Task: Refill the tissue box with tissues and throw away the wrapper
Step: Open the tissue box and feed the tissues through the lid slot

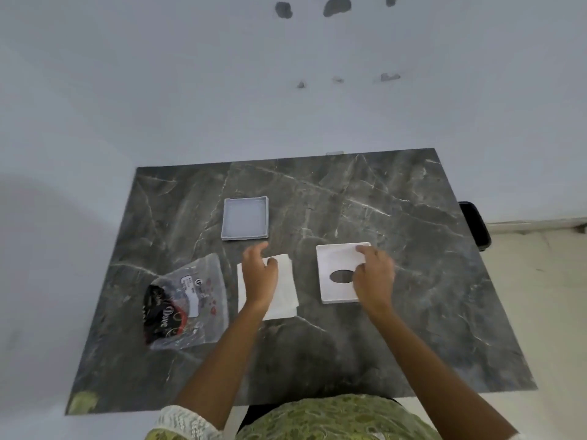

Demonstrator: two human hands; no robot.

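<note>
The left hand (259,277) is laid palm-down on one stack of white tissues (282,290), fingers loosely spread and slightly curled; contact is seen, but whether the stack is actually pinched cannot be told. The right hand (373,276) is placed on the right part of one white lid (336,265) with an oval hole, its fingers bent over the lid's far and right edges; the thumb is hidden, so a true grip cannot be confirmed.

Just beyond the left hand's fingertips one shallow grey tray (244,219), the box bottom, is seen upright with nothing inside, apart from both hands. To the left of the left hand one crumpled clear wrapper (187,300) with dark printing is lying flat, close beside the tissues. Nothing is found between the tissues and the tray.

All four items are resting on one dark marble-patterned table (381,344). Past the right hand, off the table's right edge, one black object (475,225) is partly visible.
</note>
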